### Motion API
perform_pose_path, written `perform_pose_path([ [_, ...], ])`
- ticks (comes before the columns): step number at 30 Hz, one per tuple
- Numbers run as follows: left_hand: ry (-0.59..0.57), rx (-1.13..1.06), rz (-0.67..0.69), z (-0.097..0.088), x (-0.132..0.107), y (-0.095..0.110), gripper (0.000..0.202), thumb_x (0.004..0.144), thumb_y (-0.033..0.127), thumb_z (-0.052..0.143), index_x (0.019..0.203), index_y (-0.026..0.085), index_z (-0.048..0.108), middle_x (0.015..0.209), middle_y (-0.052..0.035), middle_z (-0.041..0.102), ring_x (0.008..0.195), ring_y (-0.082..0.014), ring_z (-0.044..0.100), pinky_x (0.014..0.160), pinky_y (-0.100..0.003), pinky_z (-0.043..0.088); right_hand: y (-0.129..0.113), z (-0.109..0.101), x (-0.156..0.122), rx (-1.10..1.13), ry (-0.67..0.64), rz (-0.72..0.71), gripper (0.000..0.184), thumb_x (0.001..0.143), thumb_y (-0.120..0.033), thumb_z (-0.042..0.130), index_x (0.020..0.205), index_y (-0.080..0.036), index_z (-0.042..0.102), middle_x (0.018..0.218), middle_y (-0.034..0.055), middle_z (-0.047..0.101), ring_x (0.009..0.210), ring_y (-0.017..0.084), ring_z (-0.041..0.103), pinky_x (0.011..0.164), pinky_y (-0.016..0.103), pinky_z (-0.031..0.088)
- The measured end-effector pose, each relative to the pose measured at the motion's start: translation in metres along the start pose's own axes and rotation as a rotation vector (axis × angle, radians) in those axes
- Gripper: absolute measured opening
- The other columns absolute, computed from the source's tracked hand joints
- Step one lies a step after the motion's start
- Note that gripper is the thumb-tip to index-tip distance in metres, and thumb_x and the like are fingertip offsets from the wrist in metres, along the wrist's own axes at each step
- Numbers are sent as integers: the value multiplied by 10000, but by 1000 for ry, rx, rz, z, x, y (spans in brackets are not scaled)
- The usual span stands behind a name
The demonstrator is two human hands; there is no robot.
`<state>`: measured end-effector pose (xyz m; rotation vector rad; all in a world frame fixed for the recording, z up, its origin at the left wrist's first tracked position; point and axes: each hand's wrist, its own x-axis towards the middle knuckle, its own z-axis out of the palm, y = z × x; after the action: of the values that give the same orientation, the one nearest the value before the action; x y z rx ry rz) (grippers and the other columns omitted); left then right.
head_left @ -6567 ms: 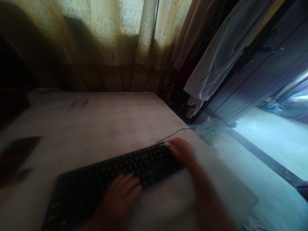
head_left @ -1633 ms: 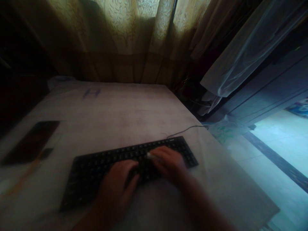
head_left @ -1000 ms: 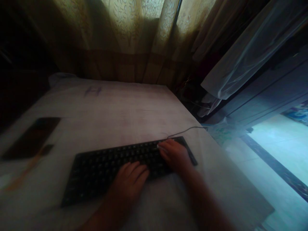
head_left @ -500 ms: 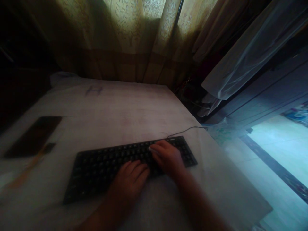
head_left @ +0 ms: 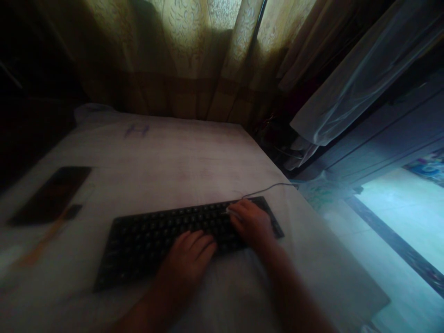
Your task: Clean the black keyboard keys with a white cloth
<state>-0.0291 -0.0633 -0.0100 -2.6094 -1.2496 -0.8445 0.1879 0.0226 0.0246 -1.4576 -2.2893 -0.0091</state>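
Observation:
A black keyboard (head_left: pixel 149 231) lies at a slant on the cloth-covered table, its cable running off at the back right. Across its lower front edge rests my left hand (head_left: pixel 190 252), fingers stretched forward and lying flat on the keys, holding nothing that I can see. My right hand (head_left: pixel 251 222) is over the right part of the keys with fingers bent together. A small pale, thin thing (head_left: pixel 233 213) shows at those fingertips; its kind cannot be made out. Both hands are dim and slightly blurred, and they hide some keys.
To the left lies a flat dark rectangular object (head_left: pixel 52 194), with an orange-handled tool with a dark head (head_left: pixel 73 212) in front of it. The pale tablecloth (head_left: pixel 194 157) bears a purple mark. Curtains (head_left: pixel 187 55) hang behind; tiled floor (head_left: pixel 391 231) shows at right.
My right hand has slid to the right along the keyboard, the pale thing moving with it. My left hand stays in nearly the same place on the front edge.

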Motion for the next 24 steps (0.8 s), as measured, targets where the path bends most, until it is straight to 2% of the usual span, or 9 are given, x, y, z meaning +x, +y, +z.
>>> perform_pose_path([
  [8,5,17,-8,-2,1,2,332,995,148,395,1175,194,670,1174,-54,729,1128,-228,633,994,-446,495,-27,5,9,86,-102,-23,215,860,-163,629,1030,-232,740,998,72,724,892,211,680,767,281,512],
  [15,33,34,15,0,0,3,312,974,133,427,1179,182,657,1185,-59,728,1137,-228,641,997,-443,500,-37,10,13,126,-94,-21,192,863,-168,650,1003,-254,750,969,37,732,872,177,692,783,248,517],
  [18,59,53,36,-4,-5,3,302,976,170,435,1189,173,649,1190,-61,728,1125,-220,651,996,-428,504,-37,11,12,133,-83,-8,190,847,-180,663,990,-263,756,960,38,735,860,183,693,771,252,520],
  [21,29,79,28,-19,-18,-10,324,967,236,476,1249,162,617,1237,-81,710,1156,-232,641,1022,-435,487,-31,7,10,148,-61,30,198,827,-174,665,976,-262,761,963,43,742,859,194,698,773,270,525],
  [24,92,139,-71,-42,-38,-42,369,958,326,502,1284,181,598,1264,-110,694,1183,-273,627,1044,-480,457,-23,3,8,184,-25,83,194,823,-171,650,965,-243,759,964,50,752,870,207,705,803,305,530],
])
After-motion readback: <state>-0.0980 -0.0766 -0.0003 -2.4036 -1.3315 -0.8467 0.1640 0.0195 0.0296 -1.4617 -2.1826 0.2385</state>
